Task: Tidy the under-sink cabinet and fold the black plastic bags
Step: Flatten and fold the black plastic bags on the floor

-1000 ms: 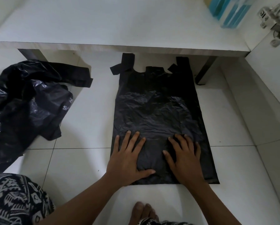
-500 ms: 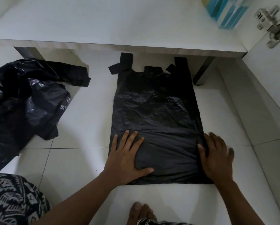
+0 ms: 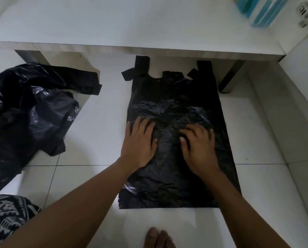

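Both the left hand [image 3: 138, 144] and right hand [image 3: 198, 146] press spread-fingered on the flat bag [image 3: 176, 104], smoothing it; folding should follow.

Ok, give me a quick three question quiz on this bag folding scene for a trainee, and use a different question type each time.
1. True or false: the flat black bag lies with its handles toward the cabinet shelf.
2. Fill in: the crumpled heap of black bags lies to the person's ____ of the flat black bag.
3. Where do the left hand and right hand rest? A) on the flat black bag B) on the crumpled heap C) on the cabinet shelf

Key: 1 true; 2 left; 3 A.
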`<state>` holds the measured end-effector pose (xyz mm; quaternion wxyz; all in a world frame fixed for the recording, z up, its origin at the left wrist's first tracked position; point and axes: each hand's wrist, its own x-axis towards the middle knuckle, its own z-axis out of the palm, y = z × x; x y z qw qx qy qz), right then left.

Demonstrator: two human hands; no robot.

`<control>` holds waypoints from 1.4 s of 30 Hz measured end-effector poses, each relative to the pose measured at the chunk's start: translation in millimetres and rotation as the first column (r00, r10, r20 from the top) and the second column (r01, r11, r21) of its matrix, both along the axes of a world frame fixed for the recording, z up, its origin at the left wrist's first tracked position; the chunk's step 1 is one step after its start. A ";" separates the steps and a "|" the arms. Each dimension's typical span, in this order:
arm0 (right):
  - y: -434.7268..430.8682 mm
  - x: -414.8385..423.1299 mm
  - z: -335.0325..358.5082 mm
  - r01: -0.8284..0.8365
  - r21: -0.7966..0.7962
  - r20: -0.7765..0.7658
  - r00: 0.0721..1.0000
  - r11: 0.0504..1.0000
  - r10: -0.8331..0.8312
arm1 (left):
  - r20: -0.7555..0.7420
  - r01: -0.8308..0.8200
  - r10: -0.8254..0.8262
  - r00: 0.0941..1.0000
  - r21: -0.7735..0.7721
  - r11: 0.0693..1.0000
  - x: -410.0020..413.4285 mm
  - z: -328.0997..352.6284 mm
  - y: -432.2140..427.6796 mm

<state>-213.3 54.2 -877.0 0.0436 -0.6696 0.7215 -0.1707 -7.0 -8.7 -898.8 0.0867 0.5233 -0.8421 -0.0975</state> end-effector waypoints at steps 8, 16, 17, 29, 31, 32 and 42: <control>-26.2 -18.4 -34.0 -0.092 0.123 -0.056 0.993 0.988 0.099 | 0.009 0.009 -0.009 1.000 0.030 1.000 6.6 -18.9 -3.1; -25.4 -131.8 -20.3 0.243 0.158 -0.022 0.970 0.957 -0.243 | -0.034 -0.003 0.005 0.999 0.063 0.998 7.8 -16.8 -7.1; -26.3 -131.7 -16.9 0.246 0.157 -0.012 0.969 0.957 -0.247 | -0.047 -0.003 0.007 0.999 0.082 0.997 7.7 -13.7 -9.4; -104.7 -18.7 -0.9 -0.091 0.014 -0.030 0.995 0.996 0.091 | -0.075 -0.048 0.046 0.996 -0.025 0.999 -22.9 12.5 -87.7; -113.9 -12.2 -10.8 -0.146 0.068 -0.078 0.985 0.987 0.151 | -0.034 -0.037 0.037 0.999 0.010 0.999 -21.6 -2.2 -92.8; -119.1 -14.6 -15.3 -0.151 0.082 -0.098 0.982 0.985 0.159 | -0.018 -0.033 0.033 0.999 0.014 0.999 -19.5 -9.1 -92.0; -241.1 -109.0 -19.3 0.238 0.262 -0.181 0.964 0.935 -0.194 | -0.006 -0.047 0.047 0.999 0.021 0.999 -18.2 -18.8 -92.2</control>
